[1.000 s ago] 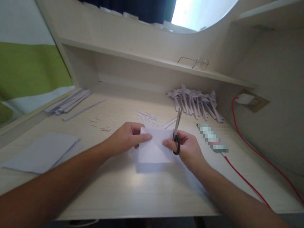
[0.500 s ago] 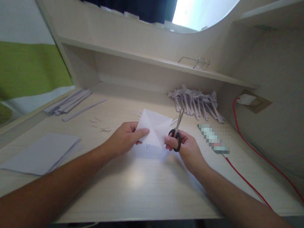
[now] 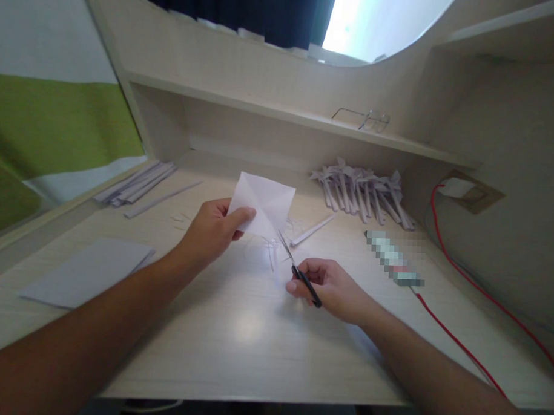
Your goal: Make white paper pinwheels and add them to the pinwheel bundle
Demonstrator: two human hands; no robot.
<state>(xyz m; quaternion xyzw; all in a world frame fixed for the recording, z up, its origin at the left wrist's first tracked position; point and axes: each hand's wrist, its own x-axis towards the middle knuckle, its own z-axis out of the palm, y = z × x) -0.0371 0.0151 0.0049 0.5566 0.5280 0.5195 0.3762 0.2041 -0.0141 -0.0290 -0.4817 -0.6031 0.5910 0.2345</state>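
In the head view, the left hand [image 3: 211, 229] holds a white creased paper square [image 3: 263, 204] lifted above the desk [image 3: 236, 333], its fingers pinching the square's near left edge. The right hand [image 3: 331, 288] rests low and to the right, fingers curled round the black handles of small scissors [image 3: 298, 272], whose blades look closed and point toward the paper's lower corner. Judging by this, 1 cut along a crease is being lined up; the next move calls for opening the blades and meeting that corner squarely. Folded paper pieces [image 3: 362, 189] lie far right.
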